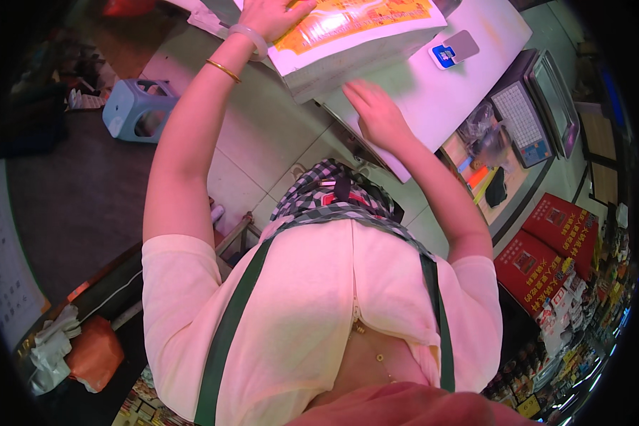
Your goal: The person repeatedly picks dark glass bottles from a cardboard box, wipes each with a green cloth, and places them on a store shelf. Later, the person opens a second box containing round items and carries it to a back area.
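A white cardboard box (333, 66) with orange and yellow print on its top lies on a white table (431, 114). One corner of it juts past the table's near edge. My left hand (277, 21) rests on the box's left part, its thumb on the printed top; the picture's upper rim cuts off the other fingers. Slightly blurred, my right hand (381, 117) hovers by the box's near side with fingers stretched out and nothing held. Whether its fingertips touch the box is unclear. A small blue-and-white item with a grey flap (452, 50) lies right of the box.
At right are a counter scale with a keypad (522, 114), clear plastic bags (482, 130) and red printed cartons (532, 271). A blue plastic stool (138, 112) stands on the left floor. An orange bag (95, 354) lies at lower left. Stocked shelves (580, 351) line the lower right.
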A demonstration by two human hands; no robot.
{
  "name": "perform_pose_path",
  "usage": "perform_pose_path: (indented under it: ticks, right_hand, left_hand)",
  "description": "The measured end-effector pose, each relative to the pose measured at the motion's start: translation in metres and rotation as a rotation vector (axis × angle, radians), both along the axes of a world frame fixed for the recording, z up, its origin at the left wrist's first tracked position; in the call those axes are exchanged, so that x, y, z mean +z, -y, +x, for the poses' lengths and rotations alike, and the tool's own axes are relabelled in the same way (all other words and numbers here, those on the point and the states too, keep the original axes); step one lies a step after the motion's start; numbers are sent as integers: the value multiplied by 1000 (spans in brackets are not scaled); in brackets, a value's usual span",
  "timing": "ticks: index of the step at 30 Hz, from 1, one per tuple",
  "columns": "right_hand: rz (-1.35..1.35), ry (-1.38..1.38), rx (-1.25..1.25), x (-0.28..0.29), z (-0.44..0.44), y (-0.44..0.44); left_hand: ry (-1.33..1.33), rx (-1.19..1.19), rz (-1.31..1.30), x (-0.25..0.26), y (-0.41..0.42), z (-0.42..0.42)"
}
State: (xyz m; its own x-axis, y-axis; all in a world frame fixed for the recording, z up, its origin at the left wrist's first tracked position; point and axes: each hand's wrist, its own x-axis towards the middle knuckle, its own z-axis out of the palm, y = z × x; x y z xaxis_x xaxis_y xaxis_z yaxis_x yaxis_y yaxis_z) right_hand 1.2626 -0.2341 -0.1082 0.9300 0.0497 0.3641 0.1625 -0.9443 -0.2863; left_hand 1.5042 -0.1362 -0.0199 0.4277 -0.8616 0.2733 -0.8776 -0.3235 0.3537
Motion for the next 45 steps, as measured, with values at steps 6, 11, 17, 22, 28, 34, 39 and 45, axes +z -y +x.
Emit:
perform_pose_path:
  ticks: [6, 11, 17, 22, 28, 34, 39, 45]
  right_hand:
    - [-52, 31, -24, -29, 45, 10]
    - [-43, 70, -29, -45, 18, 23]
    - [174, -100, 53, 3, -42, 24]
    - [-38, -173, -35, -35, 107, 38]
    - [154, 214, 76, -31, 77, 32]
    - [90, -138, 217, -22, -29, 11]
    - [-17, -166, 189, -22, 84, 32]
    - [34, -172, 20, -37, 132, 30]
  left_hand:
    - [27, 14, -1, -4, 0, 6]
    - [43, 27, 13, -5, 4, 8]
    - [5, 41, 51, -3, 0, 2]
    - [-29, 36, 76, -22, -2, 13]
    - [61, 87, 84, -14, 5, 47]
    - [91, 137, 108, -3, -4, 33]
    - [144, 183, 204, -43, 8, 37]
    - [-3, 230, 125, 5, -16, 49]
